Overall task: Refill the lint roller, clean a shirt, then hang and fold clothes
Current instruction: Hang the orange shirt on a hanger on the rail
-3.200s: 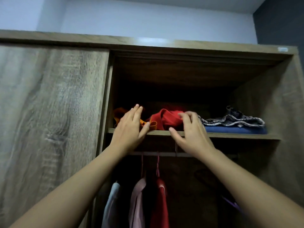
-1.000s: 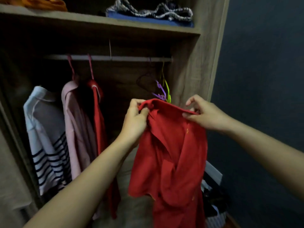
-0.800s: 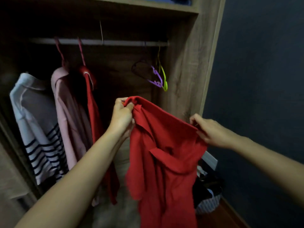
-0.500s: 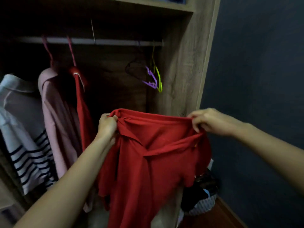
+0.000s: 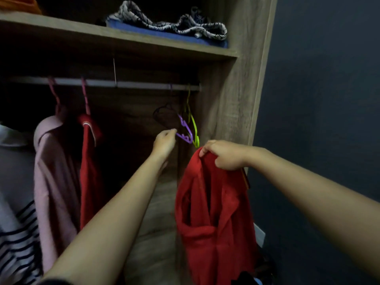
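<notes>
While the red shirt (image 5: 213, 212) hangs bunched from the closed right hand (image 5: 226, 155) at 5 o'clock, the left hand (image 5: 164, 140) pinches the purple hanger (image 5: 185, 132) on the rail (image 5: 123, 83). Best lift its hook clear without snagging the green hanger (image 5: 193, 124) touching it at 3 o'clock.

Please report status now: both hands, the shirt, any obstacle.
Right hand shut on crumpled red shirt. Left hand at purple plastic hanger, grip unclear. Green hanger crowds beside it.
</notes>
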Tool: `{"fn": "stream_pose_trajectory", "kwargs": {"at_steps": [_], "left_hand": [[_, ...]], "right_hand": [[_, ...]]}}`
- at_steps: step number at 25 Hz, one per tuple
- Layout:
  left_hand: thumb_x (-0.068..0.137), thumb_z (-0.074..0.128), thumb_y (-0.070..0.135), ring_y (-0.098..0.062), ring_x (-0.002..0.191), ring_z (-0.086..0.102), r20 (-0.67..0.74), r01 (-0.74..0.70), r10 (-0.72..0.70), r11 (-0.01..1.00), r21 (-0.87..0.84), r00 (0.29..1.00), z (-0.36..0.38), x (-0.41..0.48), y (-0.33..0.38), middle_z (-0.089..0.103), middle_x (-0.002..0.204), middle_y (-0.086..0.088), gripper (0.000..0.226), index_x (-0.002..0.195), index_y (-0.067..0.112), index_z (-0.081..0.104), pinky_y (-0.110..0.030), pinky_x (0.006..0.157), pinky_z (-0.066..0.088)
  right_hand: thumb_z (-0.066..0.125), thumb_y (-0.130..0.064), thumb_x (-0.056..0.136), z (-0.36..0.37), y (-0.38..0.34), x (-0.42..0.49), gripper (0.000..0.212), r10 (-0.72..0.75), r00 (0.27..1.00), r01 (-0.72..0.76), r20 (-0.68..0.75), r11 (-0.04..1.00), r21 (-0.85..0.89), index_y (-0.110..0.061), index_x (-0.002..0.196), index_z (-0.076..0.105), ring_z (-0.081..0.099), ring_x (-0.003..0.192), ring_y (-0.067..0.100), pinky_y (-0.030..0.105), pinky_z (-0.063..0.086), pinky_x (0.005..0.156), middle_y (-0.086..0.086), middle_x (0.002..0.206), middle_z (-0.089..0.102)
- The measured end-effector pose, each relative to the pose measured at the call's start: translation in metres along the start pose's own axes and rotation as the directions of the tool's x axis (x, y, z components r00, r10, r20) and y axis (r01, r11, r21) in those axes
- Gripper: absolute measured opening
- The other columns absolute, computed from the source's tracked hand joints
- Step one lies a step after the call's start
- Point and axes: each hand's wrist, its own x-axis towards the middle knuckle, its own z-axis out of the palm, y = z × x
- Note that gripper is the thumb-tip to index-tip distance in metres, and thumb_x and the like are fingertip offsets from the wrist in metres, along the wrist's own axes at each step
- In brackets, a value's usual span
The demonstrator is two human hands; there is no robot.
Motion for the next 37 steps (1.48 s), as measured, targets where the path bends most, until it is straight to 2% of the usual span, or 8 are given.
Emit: {"fn": "stream_pose_trajectory", "kwargs": {"at_steps": [5,16,19,24,27,31,35,37], "left_hand": [[0.086,0.053,0.048,-0.036,0.119,0.053,-0.013,0.094,-0.093,0.991,0.097,0.996,0.051,0.04,0.03,0.051,0.133,-0.023,0.071,0.133,-0.003,0.04,-0.038,0.1,0.043],[0.093,0.042,0.018,-0.03,0.103,0.06,-0.192,-0.063,0.151,0.914,0.401,0.97,-0.015,-0.035,0.019,0.068,0.104,-0.016,0.026,0.105,0.006,0.062,-0.029,0.08,0.043],[0.09,0.051,0.007,-0.031,0.095,0.061,-0.193,-0.061,0.134,0.936,0.348,0.972,-0.076,-0.097,-0.024,0.066,0.099,-0.017,0.013,0.09,0.016,0.06,-0.036,0.082,0.047],[0.097,0.046,0.017,-0.017,0.054,0.064,-0.105,-0.068,0.07,0.998,0.018,0.992,-0.167,-0.198,-0.053,0.067,0.084,-0.004,0.02,0.078,0.022,0.046,-0.018,0.042,0.047],[0.081,0.06,0.051,-0.029,0.063,0.071,-0.024,-0.066,0.063,0.99,-0.127,0.998,-0.208,-0.22,-0.055,0.074,0.085,-0.009,0.036,0.081,0.021,0.04,-0.027,0.046,0.054],[0.057,0.068,0.072,-0.013,0.059,0.068,0.128,-0.156,0.144,0.984,0.081,0.981,-0.252,-0.231,-0.066,0.074,0.079,-0.007,0.072,0.088,0.011,0.043,-0.017,0.048,0.051],[0.078,0.057,0.062,-0.019,0.077,0.07,0.244,-0.237,0.156,0.906,0.352,0.957,-0.268,-0.236,-0.083,0.073,0.087,-0.012,0.04,0.091,0.023,0.055,-0.022,0.063,0.054],[0.085,0.053,0.052,-0.014,0.076,0.071,0.279,-0.276,0.178,0.89,0.363,0.944,-0.258,-0.234,-0.08,0.073,0.083,-0.003,0.025,0.087,0.027,0.055,-0.02,0.065,0.054]], "right_hand": [[0.043,0.008,0.077,-0.006,0.01,-0.005,0.055,0.012,0.998,-0.011,-0.061,1.0,0.018,-0.01,0.129,0.049,0.04,0.128,0.022,0.019,0.026,0.104,0.011,0.134,0.044],[0.05,0.007,0.071,0.017,0.012,-0.001,0.066,0.013,0.999,-0.008,-0.04,0.994,0.111,-0.01,0.134,0.041,0.04,0.126,0.021,0.023,0.031,0.107,0.008,0.134,0.038],[0.052,0.008,0.07,0.035,0.001,0.01,0.067,0.012,0.999,-0.006,-0.047,0.993,0.12,-0.005,0.134,0.039,0.039,0.128,0.023,0.018,0.026,0.105,0.013,0.134,0.037],[0.049,0.01,0.073,0.051,-0.014,0.041,0.061,0.06,0.985,-0.022,-0.159,0.974,0.227,-0.003,0.132,0.044,0.036,0.132,0.027,0.019,0.024,0.105,0.017,0.136,0.04],[0.049,0.009,0.076,0.05,-0.027,0.057,0.058,0.062,0.98,-0.013,-0.191,0.968,0.251,-0.003,0.132,0.044,0.038,0.131,0.028,0.021,0.027,0.103,0.018,0.137,0.041],[0.049,0.0,0.07,0.045,-0.034,0.073,0.062,0.1,0.965,0.012,-0.241,0.906,0.423,-0.007,0.131,0.047,0.051,0.114,0.023,0.01,0.042,0.08,0.009,0.128,0.046],[0.044,0.003,0.063,0.036,-0.036,0.075,0.071,0.111,0.96,0.039,-0.258,0.857,0.514,-0.016,0.131,0.045,0.052,0.107,0.019,0.001,0.042,0.063,0.013,0.133,0.049],[0.043,-0.004,0.056,0.033,-0.056,0.064,0.077,-0.054,0.968,0.155,-0.243,0.894,0.421,-0.014,0.132,0.045,0.046,0.118,0.018,0.008,0.039,0.084,0.01,0.137,0.044]]}}
